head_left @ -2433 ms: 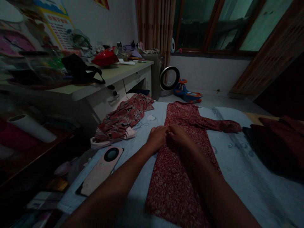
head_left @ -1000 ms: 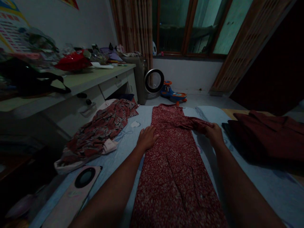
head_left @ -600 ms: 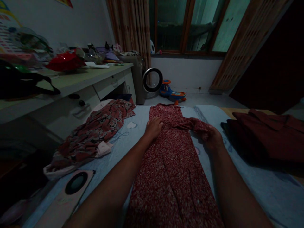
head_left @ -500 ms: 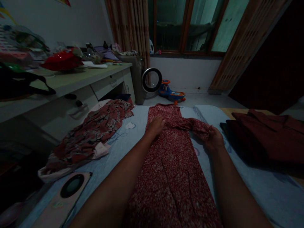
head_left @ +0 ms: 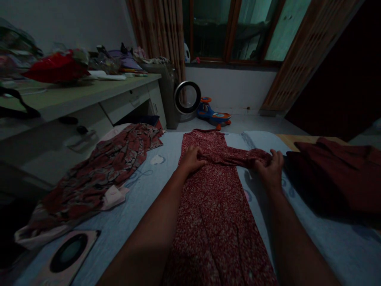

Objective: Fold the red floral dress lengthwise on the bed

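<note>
Since half a second ago the right hand (head_left: 271,169) has drawn the pinched sleeve (head_left: 241,158) inward across the red dress (head_left: 214,206), left hand (head_left: 192,159) flat beside it, lengthwise folds undone.

The room is dim. A pale wall (head_left: 74,24) runs along the left behind a long desk (head_left: 89,93) with drawers, its top cluttered. Striped curtains (head_left: 157,28) hang in the corner beside a wood-framed window (head_left: 235,29) with greenish panes. A round fan (head_left: 187,97) and a toy car (head_left: 212,114) stand on the grey floor (head_left: 262,123). A wooden lattice panel (head_left: 306,51) leans at the right.
</note>
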A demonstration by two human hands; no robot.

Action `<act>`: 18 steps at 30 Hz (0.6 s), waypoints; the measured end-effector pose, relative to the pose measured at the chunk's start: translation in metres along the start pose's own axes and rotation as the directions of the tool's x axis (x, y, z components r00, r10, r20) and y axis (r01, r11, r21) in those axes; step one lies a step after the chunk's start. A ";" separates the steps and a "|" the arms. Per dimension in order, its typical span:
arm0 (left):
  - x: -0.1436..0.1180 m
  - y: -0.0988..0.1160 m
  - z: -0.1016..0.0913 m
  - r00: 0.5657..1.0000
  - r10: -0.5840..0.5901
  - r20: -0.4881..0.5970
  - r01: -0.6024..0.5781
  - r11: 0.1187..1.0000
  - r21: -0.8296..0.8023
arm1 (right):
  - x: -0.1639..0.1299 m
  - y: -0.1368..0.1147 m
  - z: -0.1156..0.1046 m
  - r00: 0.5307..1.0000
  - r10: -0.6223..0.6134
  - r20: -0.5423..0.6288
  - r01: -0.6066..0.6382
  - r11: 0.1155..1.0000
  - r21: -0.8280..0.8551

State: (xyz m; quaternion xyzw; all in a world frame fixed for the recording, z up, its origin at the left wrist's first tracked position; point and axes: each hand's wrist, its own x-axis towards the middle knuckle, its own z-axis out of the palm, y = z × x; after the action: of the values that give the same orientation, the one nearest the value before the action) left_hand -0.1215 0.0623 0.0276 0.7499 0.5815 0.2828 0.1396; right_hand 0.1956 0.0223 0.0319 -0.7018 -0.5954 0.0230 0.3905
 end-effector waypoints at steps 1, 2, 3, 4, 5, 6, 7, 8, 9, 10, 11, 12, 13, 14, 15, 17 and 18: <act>0.001 0.001 -0.002 1.000 0.009 0.022 -0.009 1.000 0.004 | -0.003 -0.005 0.001 0.992 0.014 -0.122 -0.027 0.994 -0.106; 0.002 0.001 -0.003 0.998 0.022 0.056 -0.022 1.000 0.004 | -0.006 -0.011 0.003 0.979 0.008 -0.203 -0.046 0.982 -0.181; 0.004 0.001 -0.004 0.995 0.029 0.094 -0.029 1.000 0.000 | -0.009 -0.017 0.005 0.970 -0.010 -0.242 -0.043 0.977 -0.211; 0.004 -0.001 -0.005 0.991 0.029 0.132 -0.028 1.000 -0.008 | -0.012 -0.022 0.009 0.970 -0.047 -0.239 -0.004 0.977 -0.211; 0.005 -0.004 -0.005 0.987 0.021 0.161 -0.018 1.000 -0.019 | -0.015 -0.027 0.013 0.976 -0.103 -0.194 0.068 0.981 -0.180; 0.005 -0.007 -0.005 0.983 0.009 0.184 -0.002 0.999 -0.036 | -0.018 -0.031 0.018 0.977 -0.173 -0.125 0.158 0.980 -0.118; 0.005 -0.011 -0.006 0.979 -0.005 0.204 0.017 0.998 -0.057 | -0.020 -0.034 0.024 0.967 -0.253 -0.040 0.252 0.967 -0.029; 0.004 -0.014 -0.006 0.975 -0.019 0.220 0.038 0.996 -0.080 | -0.022 -0.037 0.031 0.944 -0.327 0.041 0.323 0.944 0.067; 0.004 -0.017 -0.007 0.971 -0.033 0.238 0.058 0.993 -0.099 | -0.025 -0.039 0.037 0.919 -0.382 0.099 0.365 0.919 0.151; 0.003 -0.019 -0.007 0.966 -0.042 0.254 0.073 0.991 -0.111 | -0.027 -0.041 0.044 0.889 -0.432 0.151 0.397 0.892 0.214; 0.003 -0.021 -0.007 0.962 -0.049 0.268 0.083 0.990 -0.118 | -0.029 -0.041 0.049 0.868 -0.462 0.181 0.415 0.876 0.246; 0.003 -0.022 -0.008 0.959 -0.052 0.279 0.089 0.989 -0.120 | -0.031 -0.040 0.054 0.856 -0.478 0.198 0.426 0.868 0.256; 0.003 -0.023 -0.008 0.957 -0.053 0.286 0.090 0.989 -0.121 | -0.033 -0.039 0.058 0.847 -0.487 0.214 0.435 0.865 0.249; 0.003 -0.023 -0.008 0.956 -0.050 0.290 0.089 0.989 -0.122 | -0.034 -0.038 0.060 0.842 -0.490 0.227 0.443 0.867 0.229; 0.004 -0.023 -0.008 0.955 -0.048 0.291 0.087 0.988 -0.124 | -0.035 -0.035 0.062 0.837 -0.491 0.241 0.452 0.869 0.202; 0.005 -0.023 -0.007 0.956 -0.046 0.291 0.088 0.987 -0.132 | -0.037 -0.031 0.065 0.826 -0.492 0.275 0.471 0.870 0.143; 0.006 -0.023 -0.007 0.956 -0.044 0.290 0.087 0.987 -0.137 | -0.037 -0.029 0.066 0.823 -0.491 0.287 0.478 0.870 0.118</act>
State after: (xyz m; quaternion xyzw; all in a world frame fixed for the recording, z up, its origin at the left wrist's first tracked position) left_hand -0.1428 0.0737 0.0221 0.7507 0.5572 0.2089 0.2869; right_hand 0.1285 0.0247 -0.0131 -0.5071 -0.8068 0.0444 0.3000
